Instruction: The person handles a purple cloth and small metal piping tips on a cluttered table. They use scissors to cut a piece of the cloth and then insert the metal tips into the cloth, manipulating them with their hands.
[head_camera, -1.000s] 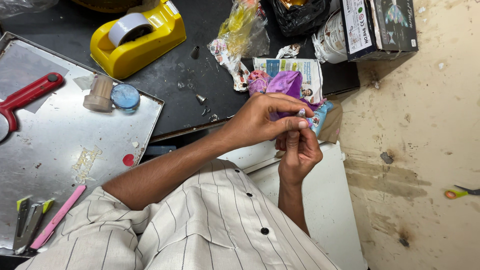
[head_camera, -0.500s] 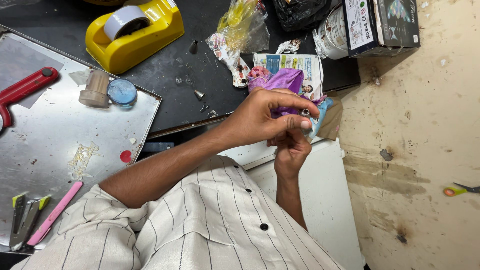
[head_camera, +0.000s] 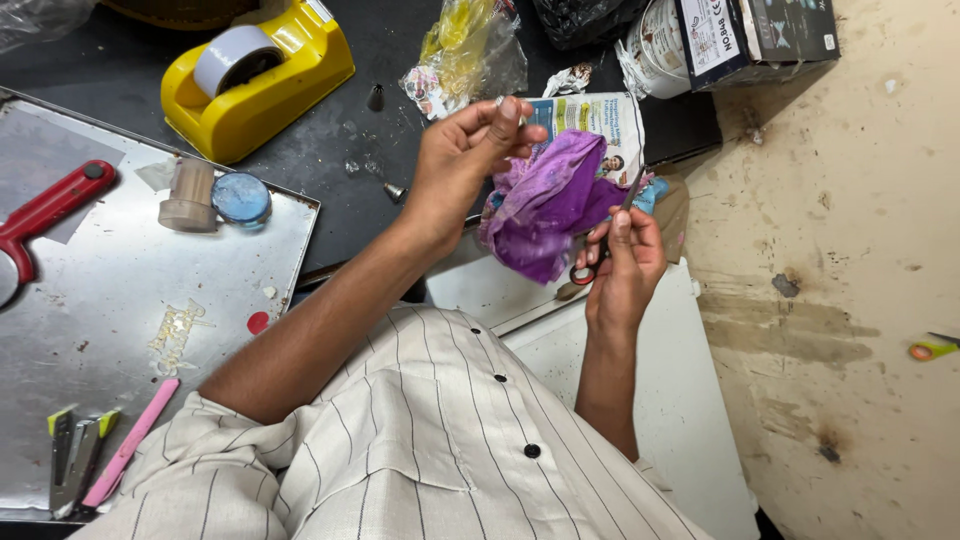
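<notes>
Where the left hand (head_camera: 462, 160) is raised with fingers loosely curled, a small pale item is pinched at its fingertips (head_camera: 508, 106). Just right of it, crumpled purple cloth (head_camera: 545, 205) is bunched between both hands. A thin metal tool (head_camera: 631, 188) is gripped by the right hand (head_camera: 622, 268), touching the cloth.

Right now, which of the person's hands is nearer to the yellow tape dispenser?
Left. The left hand is raised over the dark tabletop, right of the yellow tape dispenser. The right hand is farther off, beyond the purple cloth, near the table's edge, gripping a thin tool.
</notes>
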